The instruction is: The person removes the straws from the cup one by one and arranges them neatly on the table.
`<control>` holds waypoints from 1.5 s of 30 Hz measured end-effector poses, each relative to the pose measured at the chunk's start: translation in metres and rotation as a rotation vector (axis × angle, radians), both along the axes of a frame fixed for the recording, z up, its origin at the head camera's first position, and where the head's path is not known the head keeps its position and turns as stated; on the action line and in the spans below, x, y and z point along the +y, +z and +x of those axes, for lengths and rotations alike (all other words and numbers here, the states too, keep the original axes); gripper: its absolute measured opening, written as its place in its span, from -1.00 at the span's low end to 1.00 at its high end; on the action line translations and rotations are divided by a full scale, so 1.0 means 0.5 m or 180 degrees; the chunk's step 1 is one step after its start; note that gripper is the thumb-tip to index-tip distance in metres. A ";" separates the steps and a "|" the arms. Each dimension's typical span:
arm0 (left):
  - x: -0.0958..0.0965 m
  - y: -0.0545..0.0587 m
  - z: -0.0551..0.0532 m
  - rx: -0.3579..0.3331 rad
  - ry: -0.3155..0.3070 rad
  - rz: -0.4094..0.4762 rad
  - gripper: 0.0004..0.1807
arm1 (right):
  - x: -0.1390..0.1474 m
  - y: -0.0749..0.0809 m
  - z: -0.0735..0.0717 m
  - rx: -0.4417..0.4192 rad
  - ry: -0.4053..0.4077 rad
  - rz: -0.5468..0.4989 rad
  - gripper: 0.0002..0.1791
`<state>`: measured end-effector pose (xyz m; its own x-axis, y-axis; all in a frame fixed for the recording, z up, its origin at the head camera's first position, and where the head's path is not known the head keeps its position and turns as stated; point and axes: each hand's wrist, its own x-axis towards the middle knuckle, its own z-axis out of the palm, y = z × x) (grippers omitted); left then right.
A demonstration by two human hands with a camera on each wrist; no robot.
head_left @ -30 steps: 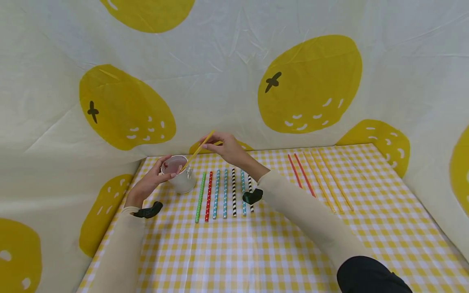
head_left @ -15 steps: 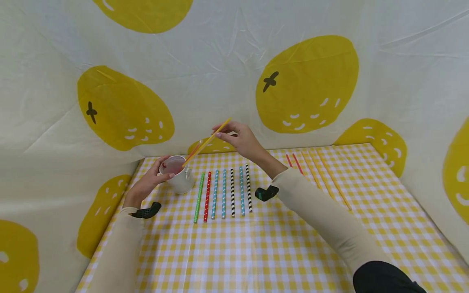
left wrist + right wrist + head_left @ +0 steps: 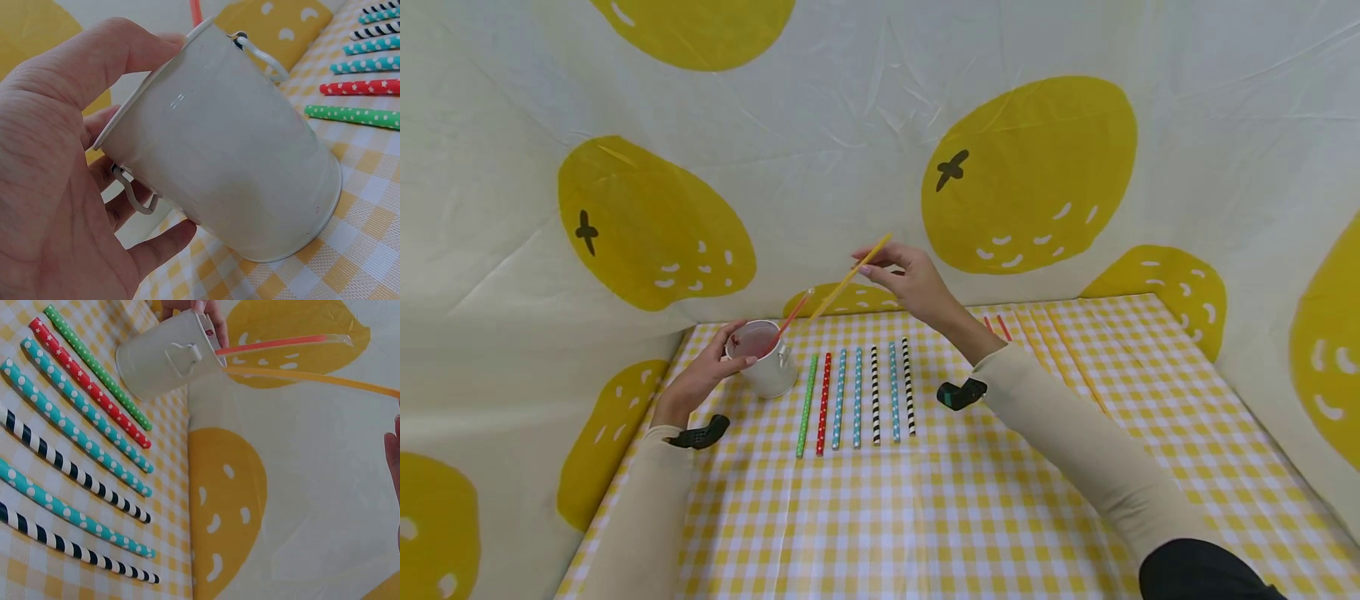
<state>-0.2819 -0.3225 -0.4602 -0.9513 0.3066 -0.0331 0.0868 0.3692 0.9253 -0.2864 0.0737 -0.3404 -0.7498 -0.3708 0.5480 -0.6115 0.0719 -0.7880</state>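
My left hand (image 3: 703,375) holds a small white metal bucket (image 3: 775,377) by its rim, thumb on the near side, fingers behind. The bucket stands tilted on the checked cloth, with small side handles, one seen in the right wrist view. A red straw (image 3: 797,310) with a clear tip leans out of it. Up and to the right, my right hand (image 3: 917,285) pinches a yellow straw (image 3: 837,292) near its upper end. In the head view its lower end hangs just outside the bucket's mouth. The right wrist view catches only the edge of my right hand.
Beside the bucket lies a row of patterned straws: green dotted (image 3: 807,406), red starred (image 3: 824,404), blue dotted (image 3: 857,400) and black-striped (image 3: 875,396). Further right are red straws (image 3: 1003,327) and yellow straws (image 3: 1078,360), partly behind my right arm. A lemon-print sheet (image 3: 850,167) hangs behind.
My right hand has moved up and right, drawing the yellow straw out of the bucket. The red straw leaning in the bucket has come into view. My left hand stays on the bucket.
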 end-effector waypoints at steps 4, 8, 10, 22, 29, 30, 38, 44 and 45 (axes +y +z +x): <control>0.000 0.000 0.002 -0.0001 -0.0016 0.0011 -0.08 | 0.020 0.001 -0.002 -0.0012 0.0022 0.0037 -0.80; -0.002 -0.001 -0.001 0.0010 -0.0029 0.0028 -0.08 | 0.041 -0.014 -0.023 0.0030 0.0050 0.0123 -0.87; -0.002 -0.002 -0.003 0.0010 -0.0032 0.0036 -0.09 | 0.051 -0.023 -0.038 0.0025 0.0069 0.0147 -0.86; 0.002 -0.005 -0.007 0.0000 -0.0050 0.0052 -0.10 | 0.127 -0.015 -0.037 -0.0378 -0.0024 0.0563 -0.50; 0.002 -0.002 -0.004 -0.0001 -0.0035 0.0057 -0.10 | 0.187 -0.016 -0.033 -0.0605 -0.0109 0.0694 -0.43; 0.002 -0.002 -0.004 -0.0005 -0.0031 0.0054 -0.10 | 0.195 -0.016 -0.033 -0.0636 -0.0124 0.0696 -0.42; 0.002 -0.001 -0.003 0.0000 -0.0035 0.0048 -0.08 | 0.253 -0.027 -0.040 -0.0841 -0.0217 0.0716 -0.48; 0.004 -0.001 -0.003 -0.0002 -0.0023 0.0022 -0.08 | 0.299 -0.031 -0.038 -0.0932 -0.0273 0.0914 -0.49; 0.004 -0.001 -0.003 -0.0003 -0.0025 0.0025 -0.09 | 0.308 -0.032 -0.037 -0.0942 -0.0271 0.0941 -0.48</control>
